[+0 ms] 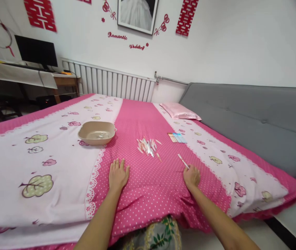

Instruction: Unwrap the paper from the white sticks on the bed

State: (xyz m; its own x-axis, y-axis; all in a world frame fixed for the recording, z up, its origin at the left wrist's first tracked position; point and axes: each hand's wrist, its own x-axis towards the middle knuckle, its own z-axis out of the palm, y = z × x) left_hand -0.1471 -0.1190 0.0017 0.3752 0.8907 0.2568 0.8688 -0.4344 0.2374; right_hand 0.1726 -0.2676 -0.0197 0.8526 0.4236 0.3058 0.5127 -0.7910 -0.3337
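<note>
My left hand (pixel 118 173) lies flat on the pink dotted bedspread (pixel 148 184), fingers stretched out, with nothing in it. My right hand (pixel 192 176) rests on the bedspread further right, fingers closed on a slim pale stick (pixel 183 161) with reddish marks, which points up and to the left. Between and beyond the hands is a loose pile of slim pink and white sticks (pixel 148 146), lying at mixed angles. To its right, several similar slim sticks (pixel 177 138) form a neat side-by-side row, orange at the left and light blue at the right. Their exact kind is too small to tell.
A beige plastic basin (pixel 97 133) with small clear or whitish items inside stands beyond my left hand. A pink pillow (pixel 180 111) lies near the grey headboard (pixel 246 114). A radiator (pixel 111 81) runs along the wall, and a desk holds a monitor (pixel 36 52).
</note>
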